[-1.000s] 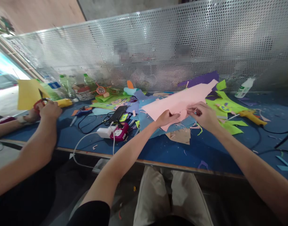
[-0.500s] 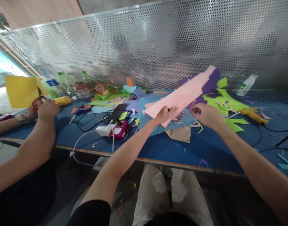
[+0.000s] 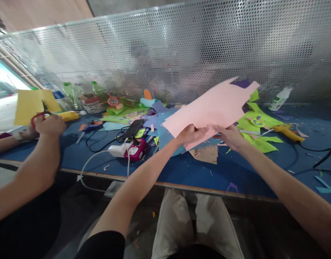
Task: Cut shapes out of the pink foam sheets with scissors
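A pink sheet (image 3: 208,104) with jagged cut edges is held up above the table, tilted toward me. My left hand (image 3: 191,133) grips its lower edge, thumb on the near face. Close beside it, my right hand (image 3: 230,136) pinches the same edge a little to the right. Under the sheet lie a light blue sheet (image 3: 165,131) and a tan piece (image 3: 207,154). Purple material (image 3: 242,83) shows behind its upper right corner.
At the left, another person's hands (image 3: 48,126) hold red-handled scissors (image 3: 38,117) at a yellow sheet (image 3: 27,108). A magenta power adapter (image 3: 135,150) and black phone (image 3: 134,127) lie left of centre. A yellow glue gun (image 3: 288,132) and white bottle (image 3: 281,99) are at the right.
My right hand, earlier apart from the sheet, has moved left and taken hold of its lower edge. The pink sheet has turned to show a broader face.
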The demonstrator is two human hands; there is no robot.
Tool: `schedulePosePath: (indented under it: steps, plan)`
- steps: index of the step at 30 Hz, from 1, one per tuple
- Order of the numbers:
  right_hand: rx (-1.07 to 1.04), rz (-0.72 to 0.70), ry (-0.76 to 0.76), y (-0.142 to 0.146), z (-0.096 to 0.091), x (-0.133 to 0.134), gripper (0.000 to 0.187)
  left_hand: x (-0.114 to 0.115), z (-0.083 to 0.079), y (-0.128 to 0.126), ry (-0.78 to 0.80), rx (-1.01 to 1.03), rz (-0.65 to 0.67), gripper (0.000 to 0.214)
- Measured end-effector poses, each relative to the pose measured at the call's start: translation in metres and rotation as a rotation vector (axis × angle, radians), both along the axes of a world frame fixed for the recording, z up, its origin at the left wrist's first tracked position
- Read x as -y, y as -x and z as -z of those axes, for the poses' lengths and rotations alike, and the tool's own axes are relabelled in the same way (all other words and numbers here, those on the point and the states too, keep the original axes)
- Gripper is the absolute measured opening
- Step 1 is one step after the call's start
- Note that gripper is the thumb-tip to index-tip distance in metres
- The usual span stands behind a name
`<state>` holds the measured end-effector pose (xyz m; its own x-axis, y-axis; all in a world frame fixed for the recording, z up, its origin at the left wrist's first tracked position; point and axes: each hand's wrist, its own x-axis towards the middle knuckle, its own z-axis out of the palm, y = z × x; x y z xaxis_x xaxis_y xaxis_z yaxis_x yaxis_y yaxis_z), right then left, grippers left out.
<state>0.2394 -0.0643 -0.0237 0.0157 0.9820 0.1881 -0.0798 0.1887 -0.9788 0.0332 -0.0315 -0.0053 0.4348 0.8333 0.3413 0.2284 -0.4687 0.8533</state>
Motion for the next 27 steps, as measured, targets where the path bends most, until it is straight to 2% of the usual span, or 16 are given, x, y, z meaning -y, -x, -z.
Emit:
schedulePosePath:
  steps: [1,3,7,9,11,14,16,18,20,22,25,27]
  plan:
    - [-0.02,0.018,0.025,0.002,0.001,0.0,0.041,0.003,0.001,-0.003,-0.028,-0.093,0.018,0.056]
    - [-0.038,0.117,0.038,0.002,0.001,-0.002,0.036,0.008,0.001,-0.008,-0.074,-0.185,-0.052,0.057]
    - [-0.26,0.343,-0.036,-0.011,-0.005,-0.007,0.025,0.011,-0.006,-0.008,-0.303,-0.094,-0.223,0.045]
    - [-0.409,0.414,-0.08,-0.02,-0.01,-0.009,0.023,0.012,-0.01,-0.004,-0.431,-0.064,-0.209,0.036]
    - [-0.498,0.465,-0.125,-0.028,-0.015,-0.01,0.023,0.015,-0.013,-0.001,-0.505,-0.114,-0.062,0.031]
    - [-0.56,0.455,-0.169,-0.029,-0.02,-0.008,0.023,0.021,-0.011,-0.004,-0.484,-0.351,0.294,0.033]
    - [-0.574,0.41,-0.167,-0.024,-0.023,-0.004,0.022,0.024,-0.007,-0.009,-0.427,-0.464,0.468,0.042]
    - [-0.575,0.367,-0.186,-0.018,-0.026,0.001,0.02,0.026,-0.002,-0.012,-0.371,-0.511,0.547,0.062]
    - [-0.56,0.316,-0.24,-0.013,-0.029,0.006,0.018,0.027,-0.001,-0.013,-0.352,-0.499,0.528,0.081]
    - [-0.526,0.247,-0.292,-0.008,-0.03,0.01,0.016,0.027,-0.001,-0.011,-0.371,-0.446,0.43,0.088]
    - [-0.423,0.172,-0.292,-0.001,-0.028,0.015,0.018,0.026,-0.006,-0.008,-0.406,-0.429,0.265,0.081]
    - [-0.36,0.155,-0.242,0.005,-0.026,0.016,0.022,0.024,-0.007,-0.008,-0.461,-0.426,0.208,0.075]
